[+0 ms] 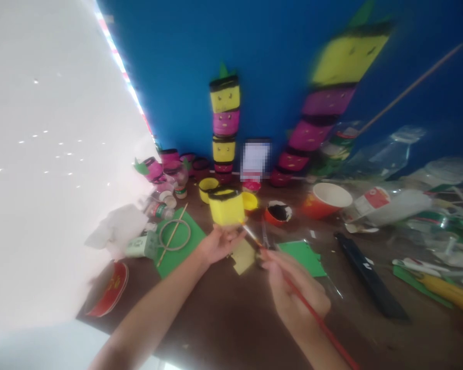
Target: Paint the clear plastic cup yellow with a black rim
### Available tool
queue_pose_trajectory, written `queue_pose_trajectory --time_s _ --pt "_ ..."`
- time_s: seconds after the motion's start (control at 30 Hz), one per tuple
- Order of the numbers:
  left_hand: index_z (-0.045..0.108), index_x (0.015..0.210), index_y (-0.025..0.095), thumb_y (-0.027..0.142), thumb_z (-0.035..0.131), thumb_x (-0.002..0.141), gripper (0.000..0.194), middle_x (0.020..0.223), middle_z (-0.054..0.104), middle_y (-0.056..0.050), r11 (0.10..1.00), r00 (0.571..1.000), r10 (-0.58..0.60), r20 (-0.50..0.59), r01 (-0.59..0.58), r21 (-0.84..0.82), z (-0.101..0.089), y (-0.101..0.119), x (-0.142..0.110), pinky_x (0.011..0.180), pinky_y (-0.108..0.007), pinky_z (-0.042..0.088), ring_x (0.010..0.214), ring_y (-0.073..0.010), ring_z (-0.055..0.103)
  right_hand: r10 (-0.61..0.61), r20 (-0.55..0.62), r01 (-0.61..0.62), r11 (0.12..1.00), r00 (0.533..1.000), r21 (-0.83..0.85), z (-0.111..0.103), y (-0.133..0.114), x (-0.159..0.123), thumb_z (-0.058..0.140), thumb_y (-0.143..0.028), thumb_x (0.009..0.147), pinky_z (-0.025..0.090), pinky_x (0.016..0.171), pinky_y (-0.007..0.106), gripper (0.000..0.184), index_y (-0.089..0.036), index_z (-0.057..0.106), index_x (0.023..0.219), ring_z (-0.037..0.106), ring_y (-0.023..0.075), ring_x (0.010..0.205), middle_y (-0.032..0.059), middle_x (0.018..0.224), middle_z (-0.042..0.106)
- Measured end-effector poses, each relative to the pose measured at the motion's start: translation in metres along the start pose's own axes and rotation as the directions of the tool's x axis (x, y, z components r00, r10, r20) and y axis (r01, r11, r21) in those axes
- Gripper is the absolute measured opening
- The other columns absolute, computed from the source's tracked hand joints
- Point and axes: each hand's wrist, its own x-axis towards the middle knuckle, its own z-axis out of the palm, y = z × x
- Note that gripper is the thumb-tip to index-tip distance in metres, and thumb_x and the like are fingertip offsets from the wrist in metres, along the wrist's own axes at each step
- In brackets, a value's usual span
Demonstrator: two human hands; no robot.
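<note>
My left hand (224,242) is closed around the lower part of a yellow-painted cup (227,209) with a black rim, held up above the table. A thin red-handled paintbrush (303,300) is gripped in my right hand (295,293) like a pen. Its bristle tip touches or nearly touches the cup's lower right side; I cannot tell which. Behind the cup sit a second yellow ring-shaped piece (207,189) and a small tub of yellow paint (250,201). To the right stands a red container of black paint (278,212).
Stacked yellow and pink cups with faces (226,123) stand against the blue wall (170,56). Green paper (301,257), an orange paper cup (326,199), a black box cutter-like tool (370,277) and clear plastic bottles (393,154) lie rightward. A tape ring (188,236) rests leftward.
</note>
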Motion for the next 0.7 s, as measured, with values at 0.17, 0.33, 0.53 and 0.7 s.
queue_pose_trajectory --time_s 0.17,0.33,0.53,0.7 --pt "0.061 0.106 0.0 0.05 0.062 0.071 0.061 0.048 0.038 0.007 1.0 1.0 0.008 -0.012 -0.008 -0.003 0.0009 0.0005 -0.0003 0.092 -0.029 0.044 0.05 -0.0069 0.042 -0.066 -0.037 0.068 0.996 0.997 0.058 0.0014 0.0057 -0.0012 0.054 -0.012 0.079 0.058 0.066 0.026 0.017 -0.022 0.064 0.088 0.067 0.0148 0.067 0.0032 0.08 0.07" --pt "0.06 0.11 0.005 0.047 0.058 0.076 0.055 0.048 0.038 0.007 1.0 1.0 0.002 0.014 -0.002 -0.018 0.0012 0.0001 -0.0007 0.088 -0.028 0.046 0.048 -0.0068 0.041 -0.091 0.002 0.091 0.993 0.996 0.078 0.004 0.0085 -0.0033 0.054 -0.013 0.079 0.058 0.062 0.025 0.018 -0.021 0.064 0.091 0.068 0.0155 0.067 0.0041 0.081 0.07" --pt "0.06 0.11 0.006 0.05 0.058 0.074 0.057 0.048 0.037 0.007 0.999 0.999 0.004 -0.042 -0.006 -0.05 0.0017 -0.0005 -0.0002 0.085 -0.029 0.047 0.048 -0.0077 0.04 -0.065 0.007 0.064 0.995 0.998 0.072 0.0039 0.0048 -0.0028 0.054 -0.011 0.078 0.058 0.066 0.026 0.018 -0.022 0.063 0.089 0.067 0.0145 0.066 0.0032 0.081 0.07" --pt "0.061 0.11 0.01 0.05 0.053 0.077 0.053 0.051 0.041 0.006 0.998 0.999 0.0 -0.052 -0.003 -0.061 0.0017 0.0003 -0.0003 0.086 -0.03 0.046 0.047 -0.007 0.037 -0.085 0.021 0.082 0.991 0.996 0.106 0.0062 0.0068 -0.0051 0.054 -0.009 0.077 0.057 0.063 0.024 0.02 -0.021 0.064 0.091 0.067 0.0146 0.069 0.0038 0.081 0.07"
